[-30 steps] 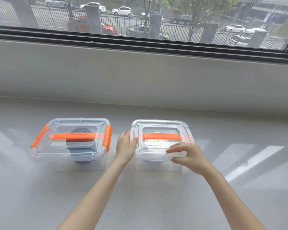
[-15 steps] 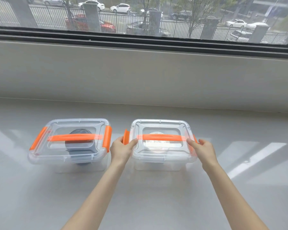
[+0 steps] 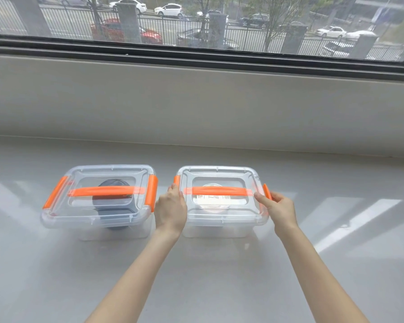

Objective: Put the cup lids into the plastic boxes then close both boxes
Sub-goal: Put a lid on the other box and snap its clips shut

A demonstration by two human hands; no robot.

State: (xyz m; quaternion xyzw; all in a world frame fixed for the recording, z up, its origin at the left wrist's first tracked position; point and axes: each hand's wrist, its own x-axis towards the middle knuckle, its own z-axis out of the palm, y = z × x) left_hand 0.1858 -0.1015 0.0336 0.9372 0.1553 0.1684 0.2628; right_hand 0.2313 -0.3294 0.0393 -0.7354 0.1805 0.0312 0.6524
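Observation:
Two clear plastic boxes with orange handles stand side by side on a pale ledge. The left box [image 3: 56, 220] has its lid on and both orange side clasps folded down; a dark cup lid [image 3: 110, 220] shows inside it. The right box [image 3: 219, 220] has its lid on, with a pale cup lid [image 3: 216, 202] seen through it. My left hand [image 3: 170, 209] presses the orange clasp [image 3: 176, 180] on that box's left side. My right hand [image 3: 279, 209] holds the orange clasp [image 3: 267, 191] on its right side, which still stands out from the box.
The ledge [image 3: 196, 276] runs wide to both sides and toward me. Behind the boxes a grey wall [image 3: 196, 108] rises to a window sill, with a street and parked cars outside.
My right hand moved from the box's front edge to its right clasp. My left hand stayed at the left side, and both orange clasps of the right box have come up into view.

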